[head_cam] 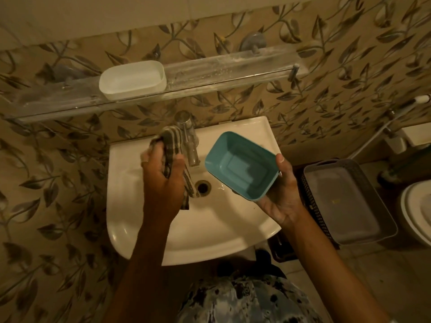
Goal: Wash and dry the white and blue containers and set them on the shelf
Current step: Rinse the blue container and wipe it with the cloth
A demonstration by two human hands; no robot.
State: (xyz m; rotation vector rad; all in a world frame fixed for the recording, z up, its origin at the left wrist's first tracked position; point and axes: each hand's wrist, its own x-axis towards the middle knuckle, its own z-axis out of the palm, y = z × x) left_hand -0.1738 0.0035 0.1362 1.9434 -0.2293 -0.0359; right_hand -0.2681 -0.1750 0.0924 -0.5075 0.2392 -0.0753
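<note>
The white container (pixel 133 79) stands on the glass shelf (pixel 233 66) above the sink, left of the shelf's middle. My right hand (pixel 283 197) cups the blue container (pixel 241 166) from below and from its right side, tilted with its opening towards me, over the right part of the white sink (pixel 210 234). My left hand (pixel 163 178) grips a checked cloth (pixel 173 145) over the basin's left part, just left of the tap (pixel 187 136). The cloth and the blue container are apart.
A grey basket (pixel 345 201) sits to the right of the sink, low down. A toilet (pixel 417 215) shows at the far right edge. The drain (pixel 203 186) lies between my hands. Patterned tiles cover the wall.
</note>
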